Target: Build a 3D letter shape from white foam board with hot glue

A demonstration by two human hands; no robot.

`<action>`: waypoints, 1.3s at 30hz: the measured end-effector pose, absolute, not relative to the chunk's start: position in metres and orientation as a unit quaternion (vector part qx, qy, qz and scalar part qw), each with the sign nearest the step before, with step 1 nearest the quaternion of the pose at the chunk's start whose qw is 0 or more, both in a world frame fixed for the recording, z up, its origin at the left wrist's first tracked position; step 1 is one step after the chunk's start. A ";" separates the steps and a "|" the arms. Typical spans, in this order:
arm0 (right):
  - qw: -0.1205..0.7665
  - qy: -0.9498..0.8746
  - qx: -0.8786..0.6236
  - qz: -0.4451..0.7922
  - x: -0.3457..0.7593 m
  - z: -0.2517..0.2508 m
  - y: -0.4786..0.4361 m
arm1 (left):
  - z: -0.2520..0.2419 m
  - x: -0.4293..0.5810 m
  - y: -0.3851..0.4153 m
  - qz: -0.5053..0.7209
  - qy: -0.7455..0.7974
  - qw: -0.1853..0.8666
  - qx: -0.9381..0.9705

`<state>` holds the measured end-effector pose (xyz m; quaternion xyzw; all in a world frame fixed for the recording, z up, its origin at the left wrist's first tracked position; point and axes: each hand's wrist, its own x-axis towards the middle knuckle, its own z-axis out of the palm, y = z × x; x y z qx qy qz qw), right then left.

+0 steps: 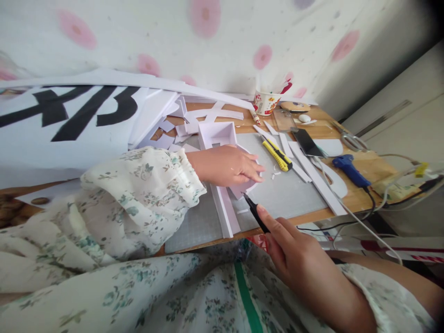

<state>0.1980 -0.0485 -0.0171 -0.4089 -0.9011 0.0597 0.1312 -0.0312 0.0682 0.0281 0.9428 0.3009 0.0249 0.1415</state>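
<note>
My left hand (229, 167) lies with its fingers stretched out on a white foam-board model part, covering much of it. Beyond the wrist the part rises into an open box (218, 133); toward me runs a long narrow channel (225, 215). Held in my right hand (294, 259) is a slim black craft knife (255, 212), forefinger along its handle. Its pointed tip is close to the edge of the board under my left fingers; whether it touches, I cannot tell. A thin white sliver (243, 211) lies beside it on the grey cutting mat (291, 196).
Right of the mat's middle lies a yellow utility knife (277, 155). Farther right are white strips (315, 178), a phone (308, 142), a blue glue gun (351, 170) with its cord, and scissors (352, 139). A paper cup (266, 102) stands at the back; offcuts (163, 138) lie left.
</note>
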 end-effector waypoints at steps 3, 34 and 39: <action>0.124 -0.901 -0.409 0.069 0.198 -0.020 -0.048 | 0.028 -0.031 0.068 0.023 0.302 0.145 0.942; 0.096 -0.905 -0.410 0.062 0.199 -0.023 -0.048 | 0.026 -0.031 0.068 0.034 0.298 0.147 0.942; 0.086 -0.901 -0.420 0.062 0.198 -0.028 -0.049 | 0.026 -0.030 0.069 0.034 0.299 0.148 0.942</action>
